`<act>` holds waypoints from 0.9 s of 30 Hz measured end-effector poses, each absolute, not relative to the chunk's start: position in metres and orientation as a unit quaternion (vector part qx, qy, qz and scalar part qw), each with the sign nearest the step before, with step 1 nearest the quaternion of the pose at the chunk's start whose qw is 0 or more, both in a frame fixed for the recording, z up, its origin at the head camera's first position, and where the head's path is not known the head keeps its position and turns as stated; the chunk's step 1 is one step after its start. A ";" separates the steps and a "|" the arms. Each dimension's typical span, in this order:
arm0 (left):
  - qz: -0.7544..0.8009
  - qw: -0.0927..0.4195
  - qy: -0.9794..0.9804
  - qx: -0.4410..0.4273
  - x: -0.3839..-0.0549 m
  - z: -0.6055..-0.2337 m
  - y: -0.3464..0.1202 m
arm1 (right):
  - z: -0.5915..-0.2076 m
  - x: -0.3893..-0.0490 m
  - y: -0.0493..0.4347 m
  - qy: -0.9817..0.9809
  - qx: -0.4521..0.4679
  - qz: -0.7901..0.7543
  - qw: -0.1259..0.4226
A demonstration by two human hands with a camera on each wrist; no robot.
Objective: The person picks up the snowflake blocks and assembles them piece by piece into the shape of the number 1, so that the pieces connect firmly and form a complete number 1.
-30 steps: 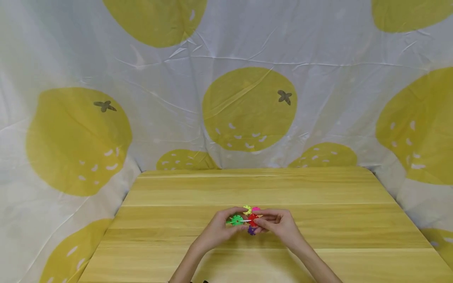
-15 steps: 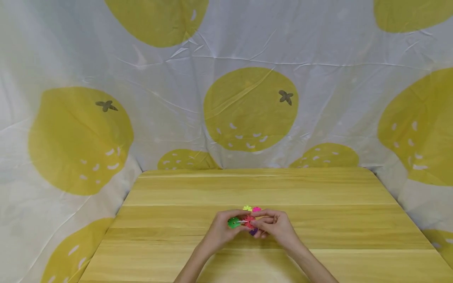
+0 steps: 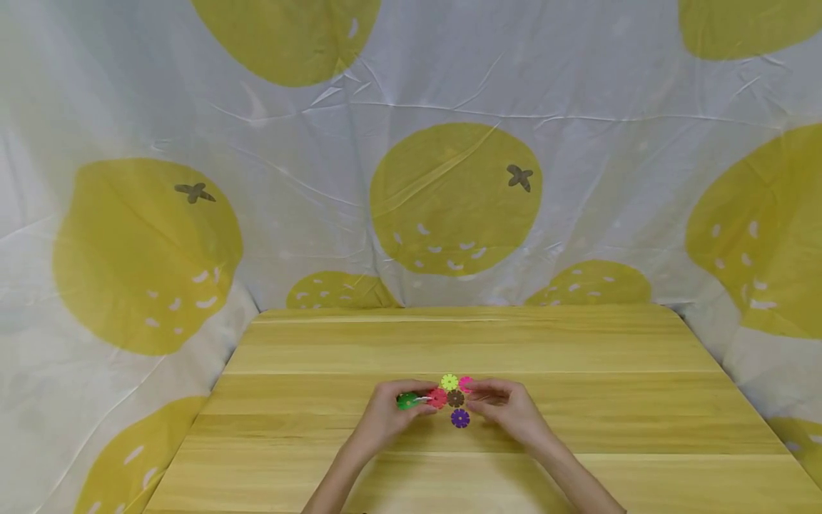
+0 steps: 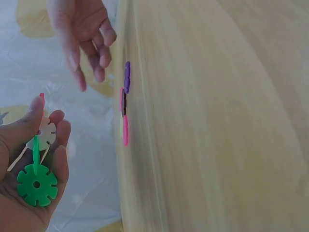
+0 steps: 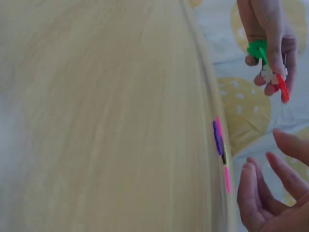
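Note:
My left hand (image 3: 389, 410) holds a joined chain of notched plastic snowflake discs between thumb and fingers. In the left wrist view the chain has a green disc (image 4: 37, 185), a white disc (image 4: 47, 135) and a red disc (image 4: 42, 100) seen edge-on at the thumb. My right hand (image 3: 512, 408) has its thumb and fingers apart with nothing between them, above the table beside the loose discs. Those lie close together: a yellow disc (image 3: 449, 383), a pink disc (image 3: 467, 385), a brown disc (image 3: 455, 398) and a purple disc (image 3: 459, 418). Right fingertips partly cover the pink one.
The wooden table (image 3: 578, 357) spreads around both hands. A white curtain (image 3: 308, 178) with yellow fruit prints hangs behind it and down both sides.
The right hand has let go of the red disc. The left hand has moved left with the chain, red disc included. The brown and purple discs now show fully between the hands.

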State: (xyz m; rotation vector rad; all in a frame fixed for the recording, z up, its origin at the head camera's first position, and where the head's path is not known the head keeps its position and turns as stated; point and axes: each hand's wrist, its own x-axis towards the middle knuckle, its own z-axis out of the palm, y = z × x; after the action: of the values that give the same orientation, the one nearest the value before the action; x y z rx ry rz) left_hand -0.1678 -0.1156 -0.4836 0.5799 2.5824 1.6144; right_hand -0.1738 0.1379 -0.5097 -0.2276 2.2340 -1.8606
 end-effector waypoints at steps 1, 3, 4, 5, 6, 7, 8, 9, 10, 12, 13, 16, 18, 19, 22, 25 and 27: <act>0.519 0.023 0.834 0.183 -0.168 -0.484 -0.117 | -0.511 -0.174 0.139 0.767 -0.079 -0.627 0.111; 0.518 0.025 0.836 0.181 -0.168 -0.484 -0.119 | -0.512 -0.174 0.141 0.776 -0.085 -0.615 0.111; 0.515 0.025 0.838 0.181 -0.168 -0.484 -0.119 | -0.513 -0.174 0.142 0.783 -0.090 -0.606 0.109; 0.512 0.025 0.839 0.181 -0.168 -0.484 -0.120 | -0.514 -0.175 0.142 0.790 -0.095 -0.597 0.107; 0.510 0.024 0.840 0.181 -0.168 -0.484 -0.120 | -0.515 -0.175 0.142 0.798 -0.102 -0.585 0.103; 0.509 0.023 0.841 0.181 -0.168 -0.484 -0.120 | -0.516 -0.175 0.142 0.805 -0.112 -0.575 0.099; 0.508 0.022 0.842 0.182 -0.168 -0.484 -0.121 | -0.516 -0.176 0.141 0.810 -0.122 -0.565 0.094; 0.507 0.022 0.842 0.181 -0.168 -0.485 -0.121 | -0.517 -0.177 0.141 0.816 -0.131 -0.556 0.090; 0.506 0.022 0.843 0.180 -0.168 -0.485 -0.121 | -0.517 -0.178 0.140 0.821 -0.140 -0.547 0.086; 0.505 0.023 0.844 0.180 -0.167 -0.485 -0.121 | -0.518 -0.179 0.138 0.828 -0.152 -0.533 0.084; 0.505 0.023 0.844 0.181 -0.167 -0.485 -0.121 | -0.519 -0.180 0.137 0.829 -0.154 -0.530 0.087; 0.507 0.028 0.842 0.181 -0.167 -0.485 -0.120 | -0.520 -0.182 0.133 0.841 -0.157 -0.510 0.087; 0.510 0.030 0.840 0.183 -0.167 -0.485 -0.120 | -0.520 -0.182 0.131 0.848 -0.158 -0.499 0.087; 0.511 0.031 0.839 0.184 -0.167 -0.485 -0.119 | -0.520 -0.183 0.130 0.852 -0.160 -0.492 0.085; 0.513 0.037 0.837 0.185 -0.167 -0.485 -0.119 | -0.520 -0.183 0.127 0.863 -0.167 -0.471 0.078; 0.509 0.037 0.838 0.193 -0.166 -0.487 -0.119 | -0.519 -0.181 0.123 0.874 -0.169 -0.450 0.071; 0.506 0.037 0.839 0.199 -0.166 -0.487 -0.119 | -0.519 -0.180 0.122 0.881 -0.168 -0.438 0.064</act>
State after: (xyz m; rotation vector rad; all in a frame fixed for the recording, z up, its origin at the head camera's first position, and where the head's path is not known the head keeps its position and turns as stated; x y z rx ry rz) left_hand -0.1661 -0.1188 -0.4873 0.6096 2.5736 1.5520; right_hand -0.1805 0.1218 -0.5187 -0.5080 2.6602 -1.3234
